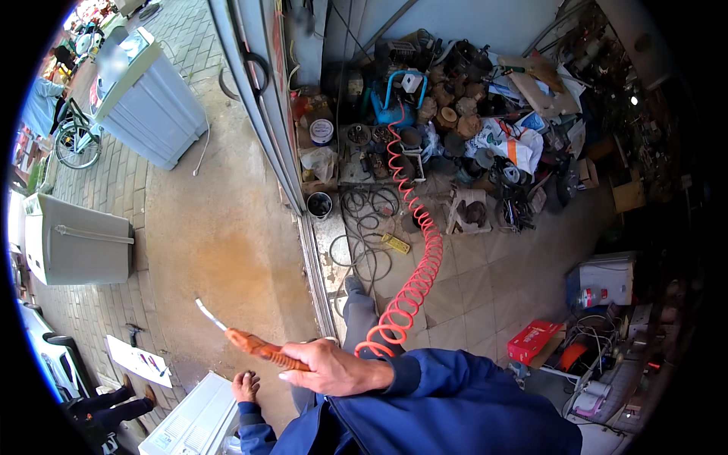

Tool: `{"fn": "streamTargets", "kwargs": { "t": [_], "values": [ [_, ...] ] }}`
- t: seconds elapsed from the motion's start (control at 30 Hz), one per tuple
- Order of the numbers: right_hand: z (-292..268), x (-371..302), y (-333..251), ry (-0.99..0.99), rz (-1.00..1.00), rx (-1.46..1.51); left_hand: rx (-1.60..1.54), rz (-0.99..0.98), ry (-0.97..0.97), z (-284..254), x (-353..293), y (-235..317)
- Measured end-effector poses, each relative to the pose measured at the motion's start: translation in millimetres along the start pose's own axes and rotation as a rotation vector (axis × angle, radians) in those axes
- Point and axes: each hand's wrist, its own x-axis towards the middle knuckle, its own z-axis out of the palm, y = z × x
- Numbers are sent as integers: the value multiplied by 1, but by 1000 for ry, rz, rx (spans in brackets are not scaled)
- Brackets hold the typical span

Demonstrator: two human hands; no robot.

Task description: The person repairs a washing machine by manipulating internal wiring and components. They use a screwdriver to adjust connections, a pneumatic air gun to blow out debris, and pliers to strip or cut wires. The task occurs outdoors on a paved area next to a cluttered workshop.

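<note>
Right hand (330,369) is clenched around the orange air blow gun (262,350), held near, above the concrete. Its long axis runs right to left, thin nozzle pointing far-left. Red coiled hose (413,284) trails away. Left hand (245,387) rests spread on a white appliance (193,425).

The air gun (262,350) in the right hand (334,369) looked like orange plastic, with a thin shiny metal tube at its tip. The curly hose (415,280) was smooth red plastic (a bit glossy). The sleeve (455,394) was soft blue cloth. The floor (220,235) looked rough and dull.
</note>
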Motion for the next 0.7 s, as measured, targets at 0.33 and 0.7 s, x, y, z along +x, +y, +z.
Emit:
{"fn": "streamTargets", "kwargs": {
  "t": [0.33, 0.7],
  "values": [
    [50, 34, -33, -347, -250, 217, 251, -283, 124, 43, -48, -99],
    [88, 82, -29, -354, -355, -427, 102, -229, 268, 22, -108, -146]
  ]
}}
